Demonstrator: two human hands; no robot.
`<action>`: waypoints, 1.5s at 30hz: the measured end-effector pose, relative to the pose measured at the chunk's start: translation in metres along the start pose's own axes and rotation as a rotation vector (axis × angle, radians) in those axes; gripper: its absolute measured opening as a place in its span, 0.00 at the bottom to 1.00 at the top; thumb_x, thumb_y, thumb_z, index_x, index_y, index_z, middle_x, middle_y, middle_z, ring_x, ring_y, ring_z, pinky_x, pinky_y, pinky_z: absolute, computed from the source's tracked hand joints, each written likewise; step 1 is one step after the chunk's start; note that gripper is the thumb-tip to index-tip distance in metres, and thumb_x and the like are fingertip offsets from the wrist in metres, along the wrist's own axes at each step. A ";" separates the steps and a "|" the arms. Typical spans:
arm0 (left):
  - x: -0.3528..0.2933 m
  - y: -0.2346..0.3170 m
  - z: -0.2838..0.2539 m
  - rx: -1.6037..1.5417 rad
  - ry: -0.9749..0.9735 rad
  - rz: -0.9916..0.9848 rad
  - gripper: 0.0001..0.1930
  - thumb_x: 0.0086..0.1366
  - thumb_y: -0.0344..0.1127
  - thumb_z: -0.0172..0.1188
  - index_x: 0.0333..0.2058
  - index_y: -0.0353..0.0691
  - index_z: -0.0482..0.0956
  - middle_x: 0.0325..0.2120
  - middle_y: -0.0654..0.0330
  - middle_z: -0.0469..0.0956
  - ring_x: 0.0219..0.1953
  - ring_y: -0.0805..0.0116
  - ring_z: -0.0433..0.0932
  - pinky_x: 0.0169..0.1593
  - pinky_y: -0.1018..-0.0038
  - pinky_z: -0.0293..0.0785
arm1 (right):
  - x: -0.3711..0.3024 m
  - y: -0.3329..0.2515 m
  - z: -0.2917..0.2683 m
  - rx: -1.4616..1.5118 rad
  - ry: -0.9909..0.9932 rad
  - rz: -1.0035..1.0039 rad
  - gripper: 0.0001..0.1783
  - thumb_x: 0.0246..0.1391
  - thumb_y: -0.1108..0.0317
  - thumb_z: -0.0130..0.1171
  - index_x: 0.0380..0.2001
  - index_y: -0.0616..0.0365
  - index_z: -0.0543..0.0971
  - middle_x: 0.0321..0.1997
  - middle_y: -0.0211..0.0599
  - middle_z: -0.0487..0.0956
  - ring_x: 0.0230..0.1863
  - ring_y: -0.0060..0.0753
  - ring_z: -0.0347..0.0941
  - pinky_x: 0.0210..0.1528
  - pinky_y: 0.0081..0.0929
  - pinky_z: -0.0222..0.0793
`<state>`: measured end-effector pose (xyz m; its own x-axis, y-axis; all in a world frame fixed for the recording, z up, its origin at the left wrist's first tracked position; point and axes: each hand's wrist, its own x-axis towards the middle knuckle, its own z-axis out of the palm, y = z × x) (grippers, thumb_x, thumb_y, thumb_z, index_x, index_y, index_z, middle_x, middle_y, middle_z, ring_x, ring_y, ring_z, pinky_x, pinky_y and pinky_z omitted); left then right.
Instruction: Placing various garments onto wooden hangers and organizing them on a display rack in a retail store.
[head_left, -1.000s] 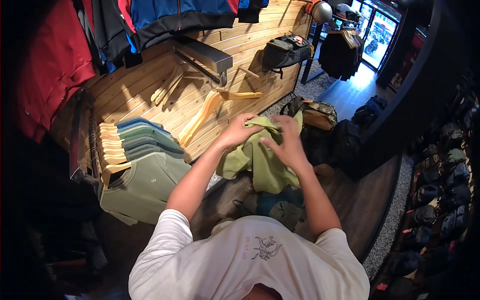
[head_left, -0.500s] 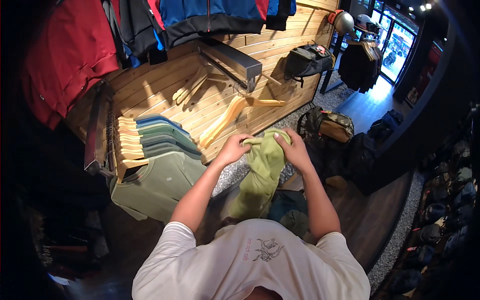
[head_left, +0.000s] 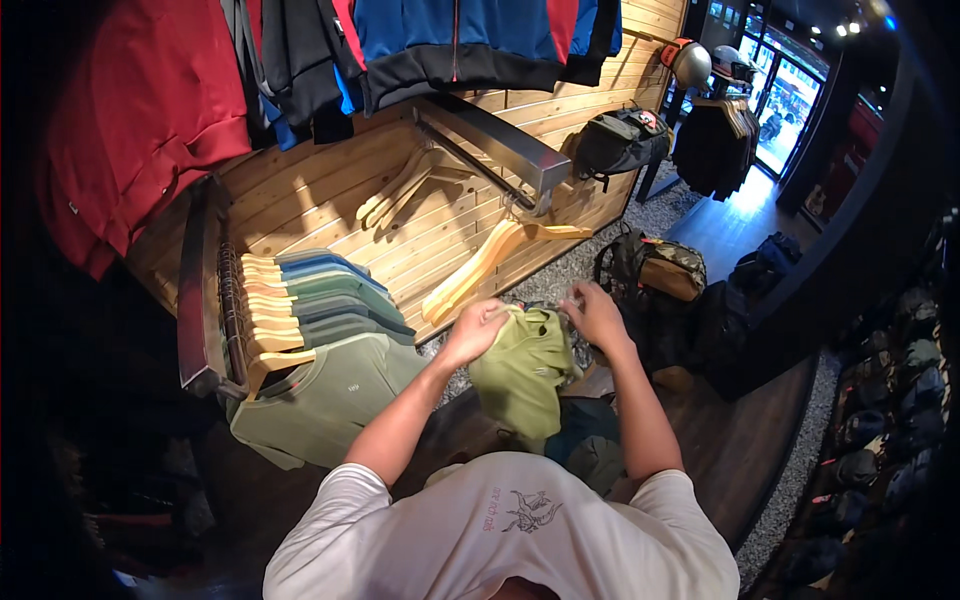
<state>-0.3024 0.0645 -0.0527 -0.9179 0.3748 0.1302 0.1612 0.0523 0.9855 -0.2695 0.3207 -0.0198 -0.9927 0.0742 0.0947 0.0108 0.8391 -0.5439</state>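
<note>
Well, from where I stand, the head view has the light green garment [head_left: 522, 372] up in front of the person's chest, well apart from the wooden wall. The left hand [head_left: 474, 333] has it by its far left edge, fingers closed narrowly on the cloth, thumb and fingertips drawn together. The right hand [head_left: 598, 318] is at the far right edge, its fingers curled with only a small gap; whether they pinch the cloth or merely brush it, I cannot tell. Held up high like this, the cloth seems meant to hang by its own weight, leaving its lower part loose on the near side, above a dark cloth pile [head_left: 585, 430].

To the left, an olive shirt [head_left: 330, 395] fronts a row on hangers, probably hung that way to keep shoulders smooth. Farther off, a bare wooden hanger [head_left: 478, 265] hangs from a metal rail [head_left: 548, 168], well within reach of the left hand.
</note>
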 end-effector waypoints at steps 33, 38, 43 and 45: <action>0.005 -0.085 -0.010 0.179 -0.609 -0.158 0.17 0.69 0.41 0.63 0.47 0.33 0.84 0.34 0.59 0.86 0.35 0.78 0.80 0.43 0.74 0.76 | -0.066 0.062 0.011 -0.156 0.119 -0.095 0.17 0.52 0.63 0.68 0.45 0.56 0.80 0.36 0.46 0.79 0.39 0.55 0.77 0.42 0.41 0.74; 0.020 -0.051 0.043 0.392 -0.663 0.456 0.12 0.65 0.40 0.65 0.39 0.36 0.84 0.33 0.49 0.82 0.38 0.53 0.82 0.45 0.62 0.76 | -0.124 0.103 0.014 0.350 0.328 0.284 0.17 0.57 0.58 0.68 0.43 0.58 0.81 0.24 0.39 0.79 0.24 0.34 0.74 0.32 0.35 0.69; 0.030 0.016 0.092 0.327 -0.912 0.603 0.09 0.64 0.33 0.63 0.40 0.35 0.84 0.33 0.49 0.80 0.40 0.46 0.80 0.43 0.60 0.75 | -0.138 0.072 0.002 0.677 0.335 0.491 0.16 0.59 0.57 0.69 0.39 0.59 0.80 0.23 0.23 0.73 0.25 0.18 0.66 0.28 0.24 0.62; 0.036 0.040 0.106 0.351 -0.944 0.624 0.09 0.64 0.33 0.63 0.40 0.36 0.84 0.34 0.50 0.80 0.40 0.48 0.80 0.44 0.61 0.75 | -0.141 0.061 0.001 0.949 0.247 0.317 0.14 0.59 0.59 0.69 0.35 0.57 0.77 0.28 0.21 0.73 0.29 0.16 0.67 0.31 0.21 0.63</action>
<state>-0.2905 0.1781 -0.0206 -0.0375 0.9527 0.3016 0.7120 -0.1863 0.6770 -0.1294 0.3604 -0.0673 -0.9071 0.4170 -0.0572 0.0623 -0.0015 -0.9981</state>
